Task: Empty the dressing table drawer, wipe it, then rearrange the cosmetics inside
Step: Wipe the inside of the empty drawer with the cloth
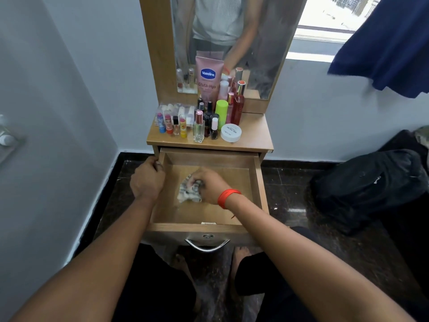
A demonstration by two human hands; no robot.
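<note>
The wooden drawer [232, 182] of the dressing table is pulled out, and only a cloth lies inside it. My right hand [209, 185], with an orange band on the wrist, grips a crumpled white patterned cloth [188, 194] against the drawer floor. My left hand [148, 180] grips the drawer's left wall near its back corner. The cosmetics stand on the table top [253, 135]: a pink Vaseline tube [207, 77], a green bottle [221, 113], a red bottle [237, 108], a clear perfume bottle [199, 126], a white round jar [231, 133] and several small lip balms [170, 124].
A mirror [232, 31] rises behind the table. A metal handle [206, 245] sits on the drawer front, above my knees. A black bag [366, 187] lies on the dark floor at the right, a blue cloth [390, 43] hangs by the window, and a white wall closes the left.
</note>
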